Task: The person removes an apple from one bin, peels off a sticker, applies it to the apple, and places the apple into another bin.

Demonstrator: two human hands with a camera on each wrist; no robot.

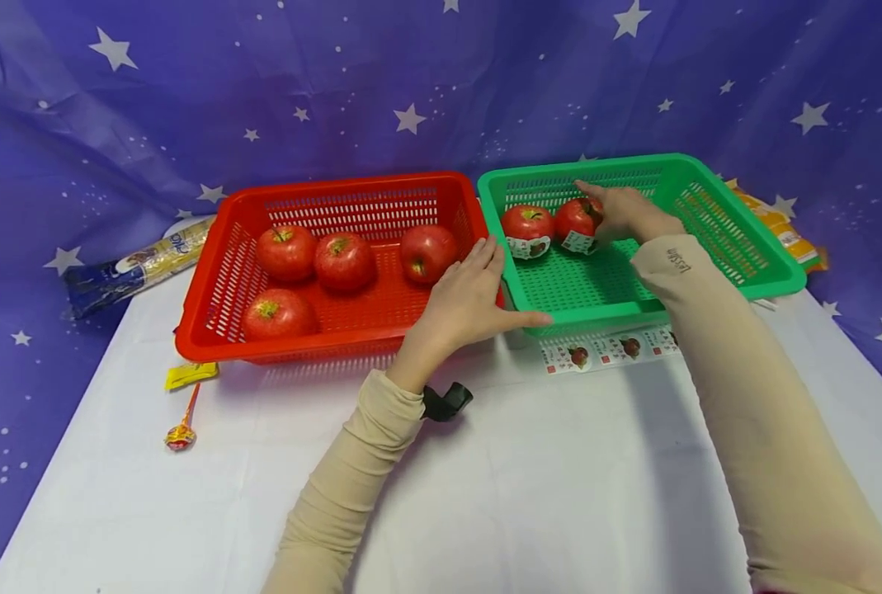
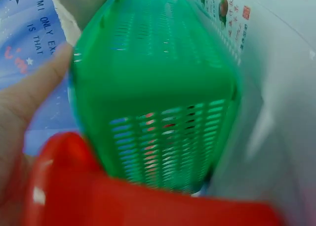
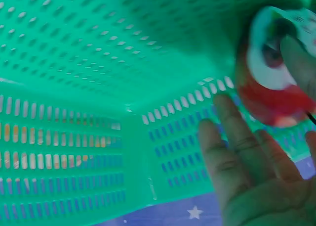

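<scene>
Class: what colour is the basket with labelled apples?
The basket is green, clearest in the head view.

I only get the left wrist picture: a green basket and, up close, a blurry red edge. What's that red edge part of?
Observer: A red basket; the head view shows four apples inside it.
Visitor: Fun! And what's in the green one?
Observer: At the left end of the green basket sit two labelled apples, side by side.
Visitor: Where's the person's other hand, then?
Observer: The right hand is inside the green basket, at the right-hand one of those two; I can't tell how firmly it touches it.
</scene>
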